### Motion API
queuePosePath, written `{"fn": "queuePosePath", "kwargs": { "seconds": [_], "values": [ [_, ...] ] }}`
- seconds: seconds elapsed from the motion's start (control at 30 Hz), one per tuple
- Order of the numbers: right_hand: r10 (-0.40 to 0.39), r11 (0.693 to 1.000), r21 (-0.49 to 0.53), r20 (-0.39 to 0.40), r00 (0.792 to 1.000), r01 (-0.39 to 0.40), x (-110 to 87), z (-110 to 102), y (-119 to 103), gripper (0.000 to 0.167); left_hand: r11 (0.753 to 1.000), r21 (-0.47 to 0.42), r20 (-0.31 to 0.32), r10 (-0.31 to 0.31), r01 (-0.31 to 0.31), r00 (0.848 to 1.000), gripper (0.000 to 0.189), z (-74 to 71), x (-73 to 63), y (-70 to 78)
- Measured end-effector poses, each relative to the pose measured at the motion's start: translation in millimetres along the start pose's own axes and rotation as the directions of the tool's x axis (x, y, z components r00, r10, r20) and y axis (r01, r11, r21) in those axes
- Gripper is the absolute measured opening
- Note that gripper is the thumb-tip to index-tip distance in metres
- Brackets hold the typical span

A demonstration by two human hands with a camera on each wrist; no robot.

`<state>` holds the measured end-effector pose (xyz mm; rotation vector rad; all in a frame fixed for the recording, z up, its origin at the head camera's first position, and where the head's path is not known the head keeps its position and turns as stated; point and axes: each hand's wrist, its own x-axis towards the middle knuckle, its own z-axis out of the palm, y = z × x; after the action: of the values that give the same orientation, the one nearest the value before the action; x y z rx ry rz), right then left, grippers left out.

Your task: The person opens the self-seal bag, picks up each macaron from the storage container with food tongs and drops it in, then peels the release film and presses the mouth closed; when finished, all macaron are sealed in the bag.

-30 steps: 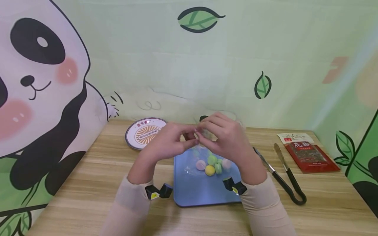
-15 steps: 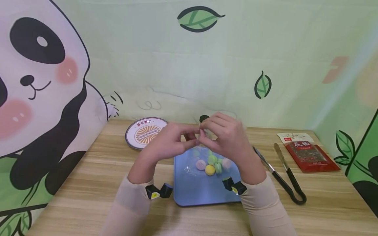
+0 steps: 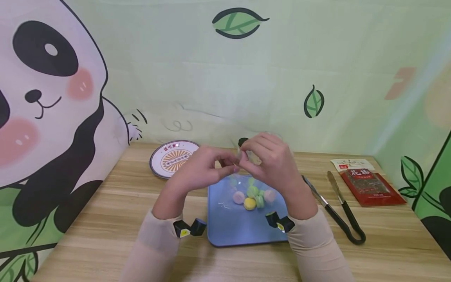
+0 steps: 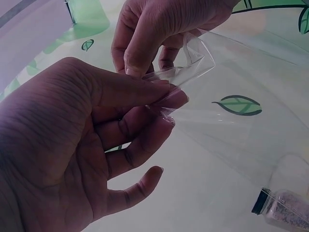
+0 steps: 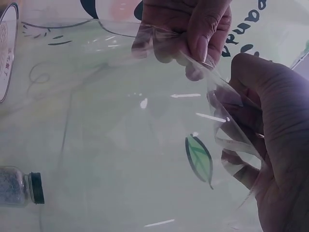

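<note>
Over the blue board, both hands pinch the top edge of a clear plastic bag. My left hand holds the film between thumb and fingers, with its little finger standing loose in the left wrist view. Close beside it, my right hand grips another part of the same edge, which folds back between the hands. Below them, several small macarons, one of them yellow and others green and pale pink, show through the film. Whether they lie inside the bag or behind it, I cannot tell.
A patterned plate sits at the back left. Behind the hands stands a small jar with a dark lid. To the right lie black-handled tongs and a red spice packet. A printed cloth wall closes off the back.
My right hand's thumb and fingertips have shifted slightly right along the film, away from the left fingertips. The macarons seen through the film have moved slightly left. My left hand hardly moves.
</note>
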<state>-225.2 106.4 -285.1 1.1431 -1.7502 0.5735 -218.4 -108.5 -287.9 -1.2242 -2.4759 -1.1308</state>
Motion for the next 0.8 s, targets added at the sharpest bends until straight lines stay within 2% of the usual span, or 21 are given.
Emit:
{"fn": "queuePosePath", "kwargs": {
  "seconds": [0.27, 0.43, 0.53, 0.67, 0.8],
  "values": [
    [0.052, 0.999, -0.011, -0.042, 0.998, -0.052, -0.1, -1.2, -0.5, 0.007, 1.0, -0.024, -0.002, -0.003, 0.003, 1.0, 0.006, -2.9, -1.1, -0.4],
    [0.141, 0.989, -0.023, -0.126, 0.982, -0.145, -1.5, -13.2, 6.3, 0.009, 1.0, -0.015, -0.023, -0.019, 0.019, 1.0, 0.006, -6.4, -2.9, -1.4],
    [0.173, 0.984, -0.016, -0.139, 0.975, -0.176, -3.1, -21.3, 11.8, 0.009, 0.999, -0.004, -0.048, -0.036, 0.036, 0.998, 0.006, -7.0, -2.9, -1.8],
    [0.195, 0.98, -0.011, -0.136, 0.971, -0.198, -5.5, -28.2, 18.6, 0.008, 0.998, 0.028, -0.112, -0.056, 0.059, 0.992, 0.005, -6.9, -2.8, -3.3],
    [0.212, 0.976, -0.023, -0.136, 0.968, -0.217, -8.2, -32.1, 24.5, 0.01, 0.994, 0.051, -0.206, -0.087, 0.1, 0.975, 0.004, -8.4, -3.8, -4.4]
  ]
}}
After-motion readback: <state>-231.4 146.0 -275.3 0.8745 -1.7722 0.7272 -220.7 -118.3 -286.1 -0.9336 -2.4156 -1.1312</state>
